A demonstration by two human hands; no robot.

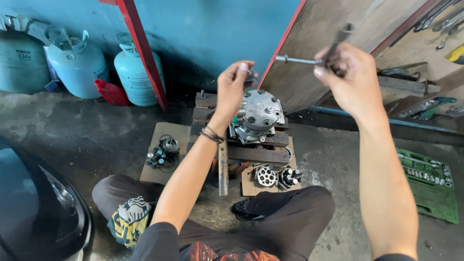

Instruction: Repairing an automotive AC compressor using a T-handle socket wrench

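Note:
My left hand [233,86] is raised over a grey metal compressor body [258,116] and pinches a small dark part between its fingertips. My right hand [350,77] is lifted higher on the right, closed around a metal socket wrench [302,60] whose shaft points left. The compressor body rests on a stack of wooden blocks [256,152] in front of my crossed legs. A metal bar [223,166] leans down from the blocks.
Loose compressor parts lie on cardboard [164,150] left and on another piece [275,176] below the blocks. Gas cylinders [77,65] stand by the blue wall. A green socket set tray [427,181] is at right. Tools hang on a board [435,29].

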